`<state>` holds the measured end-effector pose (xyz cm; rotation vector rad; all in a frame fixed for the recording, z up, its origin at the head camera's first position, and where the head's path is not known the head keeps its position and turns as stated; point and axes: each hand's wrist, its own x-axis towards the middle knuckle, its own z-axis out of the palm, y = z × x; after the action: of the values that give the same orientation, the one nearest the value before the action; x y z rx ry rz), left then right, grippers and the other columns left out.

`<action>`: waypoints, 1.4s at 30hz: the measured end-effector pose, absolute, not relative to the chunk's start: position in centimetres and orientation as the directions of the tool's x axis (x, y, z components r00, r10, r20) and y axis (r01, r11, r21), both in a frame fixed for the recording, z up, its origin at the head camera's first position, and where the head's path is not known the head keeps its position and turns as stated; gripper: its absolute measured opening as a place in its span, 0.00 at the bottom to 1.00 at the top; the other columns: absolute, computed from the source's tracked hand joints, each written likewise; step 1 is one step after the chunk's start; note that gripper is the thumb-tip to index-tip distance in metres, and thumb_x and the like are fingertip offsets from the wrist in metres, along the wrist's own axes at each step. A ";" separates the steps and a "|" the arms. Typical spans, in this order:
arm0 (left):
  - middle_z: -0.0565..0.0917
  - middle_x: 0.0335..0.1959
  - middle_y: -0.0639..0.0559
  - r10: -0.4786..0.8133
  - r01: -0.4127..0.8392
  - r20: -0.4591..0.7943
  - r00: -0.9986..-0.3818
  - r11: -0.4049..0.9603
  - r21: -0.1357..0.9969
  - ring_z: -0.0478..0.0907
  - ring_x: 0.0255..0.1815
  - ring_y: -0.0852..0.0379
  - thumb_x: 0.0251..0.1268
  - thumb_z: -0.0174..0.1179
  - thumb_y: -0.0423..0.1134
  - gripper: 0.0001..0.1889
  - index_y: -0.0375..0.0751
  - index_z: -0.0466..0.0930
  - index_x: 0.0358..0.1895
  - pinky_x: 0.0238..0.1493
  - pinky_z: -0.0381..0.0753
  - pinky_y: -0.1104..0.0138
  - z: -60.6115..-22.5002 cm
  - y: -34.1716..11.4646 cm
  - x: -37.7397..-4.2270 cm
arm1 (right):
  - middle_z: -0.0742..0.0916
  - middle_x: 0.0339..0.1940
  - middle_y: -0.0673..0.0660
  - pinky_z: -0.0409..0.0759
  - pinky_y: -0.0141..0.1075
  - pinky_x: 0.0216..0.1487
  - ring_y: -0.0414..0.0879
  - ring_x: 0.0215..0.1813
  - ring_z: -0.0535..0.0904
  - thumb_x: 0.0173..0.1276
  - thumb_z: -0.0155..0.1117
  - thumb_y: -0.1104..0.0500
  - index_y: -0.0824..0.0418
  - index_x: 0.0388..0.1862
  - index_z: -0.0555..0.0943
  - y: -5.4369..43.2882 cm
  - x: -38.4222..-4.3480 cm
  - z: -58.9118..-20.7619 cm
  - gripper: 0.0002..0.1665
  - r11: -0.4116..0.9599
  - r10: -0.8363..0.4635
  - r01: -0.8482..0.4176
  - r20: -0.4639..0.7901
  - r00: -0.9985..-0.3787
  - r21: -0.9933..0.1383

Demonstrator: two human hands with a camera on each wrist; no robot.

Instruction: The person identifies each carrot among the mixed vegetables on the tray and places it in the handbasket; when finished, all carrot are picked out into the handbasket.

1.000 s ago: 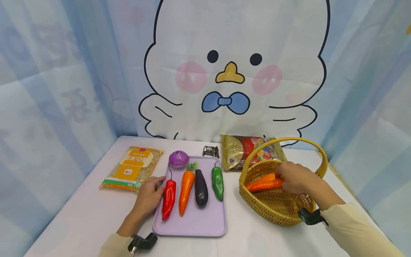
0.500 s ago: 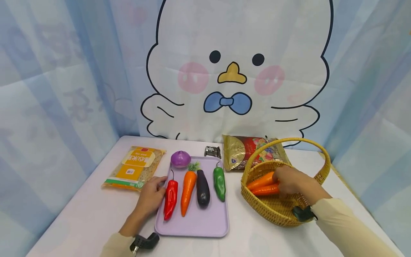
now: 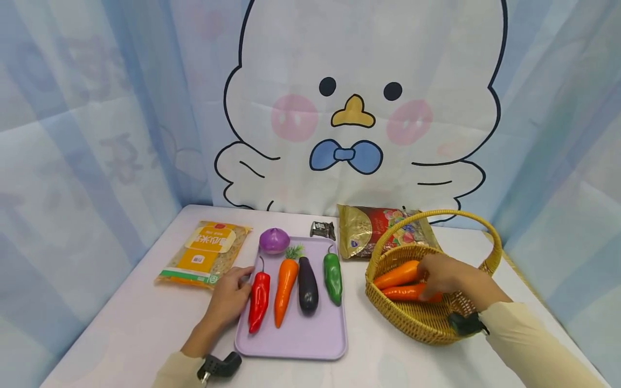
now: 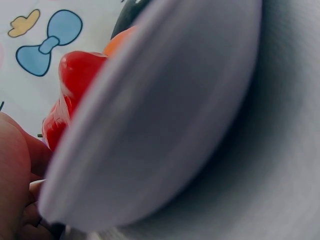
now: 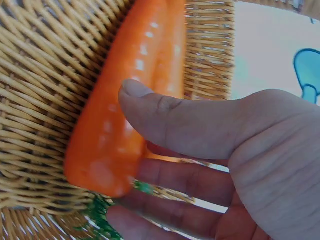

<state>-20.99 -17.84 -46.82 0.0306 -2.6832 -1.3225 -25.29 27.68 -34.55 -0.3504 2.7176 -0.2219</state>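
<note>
My left hand (image 3: 228, 296) holds the left rim of a lilac tray (image 3: 310, 342), beside a glossy red chili pepper (image 3: 259, 302). Also on that tray lie a carrot (image 3: 286, 288), a dark eggplant (image 3: 308, 285) and a green pepper (image 3: 332, 277). A purple onion (image 3: 274, 241) sits at its far left corner. My right hand (image 3: 443, 275) is inside a wicker basket (image 3: 407, 323), where two carrots lie. In the right wrist view, its thumb lies across the nearer carrot (image 5: 107, 145) with fingers behind it, pinching it; the index finger is mostly hidden.
A yellow grain bag (image 3: 204, 253) lies left of the tray. Behind the tray is a small dark packet (image 3: 322, 229). A gold and red bag (image 3: 364, 231) lies behind the basket, whose arched handle (image 3: 453, 213) rises over its opening. A printed curtain (image 3: 354, 183) borders the table.
My right hand dips lower into the basket, then shifts its hold. The nearer carrot now reaches farther right, and its thick end shows. My left hand stays at the tray's rim.
</note>
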 end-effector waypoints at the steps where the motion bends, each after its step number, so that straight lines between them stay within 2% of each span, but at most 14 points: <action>1: 0.81 0.48 0.44 -0.084 0.047 0.124 -0.989 0.610 0.791 0.72 0.35 0.53 0.66 0.54 0.29 0.23 0.34 0.78 0.65 0.34 0.74 0.65 -46.8 -17.8 -21.0 | 0.85 0.43 0.58 0.80 0.53 0.51 0.52 0.45 0.79 0.50 0.83 0.55 0.67 0.49 0.84 27.8 -25.3 -34.2 0.29 0.956 -0.279 -0.222 -0.355 -0.892 -0.195; 8: 0.81 0.46 0.44 -0.087 0.043 0.120 -0.989 0.606 0.794 0.72 0.35 0.53 0.66 0.54 0.29 0.23 0.34 0.78 0.65 0.33 0.73 0.65 -46.7 -17.8 -21.0 | 0.85 0.43 0.58 0.81 0.52 0.51 0.52 0.45 0.80 0.53 0.81 0.57 0.68 0.52 0.83 27.4 -24.8 -32.6 0.29 0.943 -0.322 -0.268 -0.346 -0.881 -0.196; 18: 0.81 0.47 0.43 -0.089 0.039 0.116 -0.989 0.607 0.794 0.72 0.35 0.53 0.67 0.54 0.29 0.23 0.34 0.78 0.66 0.34 0.73 0.65 -46.7 -17.7 -20.9 | 0.86 0.50 0.60 0.82 0.52 0.51 0.56 0.51 0.81 0.56 0.79 0.57 0.63 0.58 0.82 23.6 -22.5 -30.5 0.30 0.928 -0.368 -0.325 -0.325 -0.871 -0.180; 25: 0.81 0.47 0.44 -0.084 0.045 0.121 -0.989 0.607 0.794 0.72 0.35 0.53 0.66 0.54 0.29 0.23 0.33 0.78 0.65 0.34 0.73 0.65 -46.8 -17.7 -20.9 | 0.86 0.55 0.58 0.78 0.56 0.59 0.57 0.56 0.80 0.56 0.80 0.54 0.60 0.58 0.84 21.3 -21.3 -29.7 0.30 0.909 -0.417 -0.399 -0.300 -0.858 -0.124; 31: 0.81 0.45 0.44 -0.086 0.040 0.117 -0.989 0.612 0.790 0.72 0.35 0.53 0.67 0.54 0.29 0.23 0.34 0.78 0.65 0.33 0.73 0.66 -46.7 -17.7 -20.8 | 0.85 0.57 0.57 0.75 0.56 0.63 0.55 0.59 0.79 0.58 0.79 0.53 0.60 0.59 0.83 20.3 -20.7 -29.2 0.31 0.903 -0.429 -0.407 -0.297 -0.853 -0.134; 42: 0.80 0.46 0.44 -0.098 0.018 0.096 -0.991 0.597 0.802 0.72 0.35 0.53 0.68 0.54 0.30 0.23 0.36 0.78 0.66 0.32 0.74 0.67 -46.7 -17.6 -20.7 | 0.86 0.53 0.53 0.76 0.54 0.62 0.54 0.58 0.79 0.60 0.78 0.54 0.58 0.57 0.84 18.8 -20.3 -29.0 0.26 0.877 -0.480 -0.449 -0.254 -0.839 -0.173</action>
<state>-20.73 -17.64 -46.69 0.0677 -2.6900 -1.3527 -20.27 18.78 -29.00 -0.6985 2.7566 -0.1538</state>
